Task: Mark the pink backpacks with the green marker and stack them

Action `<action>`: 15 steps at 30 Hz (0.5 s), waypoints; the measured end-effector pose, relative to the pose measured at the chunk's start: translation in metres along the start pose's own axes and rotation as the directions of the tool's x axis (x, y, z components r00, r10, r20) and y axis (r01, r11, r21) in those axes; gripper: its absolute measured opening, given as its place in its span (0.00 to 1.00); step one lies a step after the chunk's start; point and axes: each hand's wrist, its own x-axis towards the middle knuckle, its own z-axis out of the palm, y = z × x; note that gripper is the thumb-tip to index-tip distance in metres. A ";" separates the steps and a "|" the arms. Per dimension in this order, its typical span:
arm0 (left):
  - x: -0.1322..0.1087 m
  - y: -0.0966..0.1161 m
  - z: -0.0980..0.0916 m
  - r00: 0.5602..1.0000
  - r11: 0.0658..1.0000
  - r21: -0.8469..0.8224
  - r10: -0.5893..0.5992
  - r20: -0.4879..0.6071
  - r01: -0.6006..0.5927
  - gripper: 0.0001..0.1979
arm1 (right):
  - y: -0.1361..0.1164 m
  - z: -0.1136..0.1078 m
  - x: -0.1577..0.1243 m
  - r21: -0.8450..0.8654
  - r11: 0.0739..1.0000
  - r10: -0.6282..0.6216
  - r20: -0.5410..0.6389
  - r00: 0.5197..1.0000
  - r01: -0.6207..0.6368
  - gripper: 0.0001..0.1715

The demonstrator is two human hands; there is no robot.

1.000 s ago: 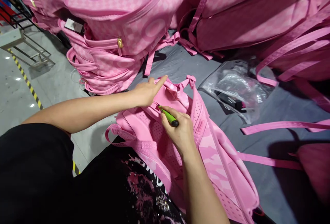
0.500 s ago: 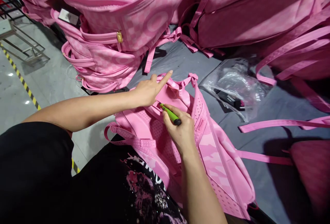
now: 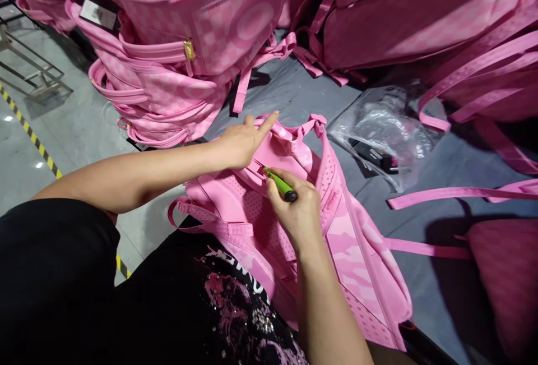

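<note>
A pink backpack (image 3: 357, 230) with camouflage side panels and dotted padding lies at the table's near edge, against my body. My left hand (image 3: 244, 142) rests on its upper part, index finger stretched out toward the top loop, the other fingers partly hidden. In my right hand (image 3: 296, 205) is a green tool with a black end (image 3: 281, 185), pinched between thumb and fingers. Its thin tip touches or nearly touches the pink fabric just below my left hand. One shoulder strap (image 3: 210, 219) loops out at the bag's left side.
Pink checkered backpacks (image 3: 168, 73) are piled behind on the grey table cover (image 3: 290, 93). A clear plastic bag (image 3: 386, 129) with a black item inside lies right of centre. Loose straps (image 3: 428, 197) reach in from the right. A metal stool (image 3: 33, 68) stands far left.
The whole view has shifted slightly. The green tool has moved a little to the right relative to my left hand, still in my right hand. Both hands are otherwise much the same.
</note>
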 end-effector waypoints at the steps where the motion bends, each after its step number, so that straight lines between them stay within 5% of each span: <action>1: 0.001 -0.001 -0.002 0.999 1.000 0.004 0.005 0.032 -0.005 0.54 | -0.001 0.000 0.000 0.005 1.000 0.008 0.008 1.000 -0.008 0.18; 7: 0.005 -0.008 -0.010 0.992 0.998 0.017 0.064 0.110 -0.066 0.54 | -0.009 -0.002 0.002 0.004 1.000 0.029 0.019 0.999 -0.029 0.17; 15: 0.010 -0.023 -0.011 0.989 0.991 -0.020 0.133 0.071 -0.132 0.53 | -0.026 -0.010 -0.003 -0.005 0.993 -0.113 0.164 0.980 0.115 0.13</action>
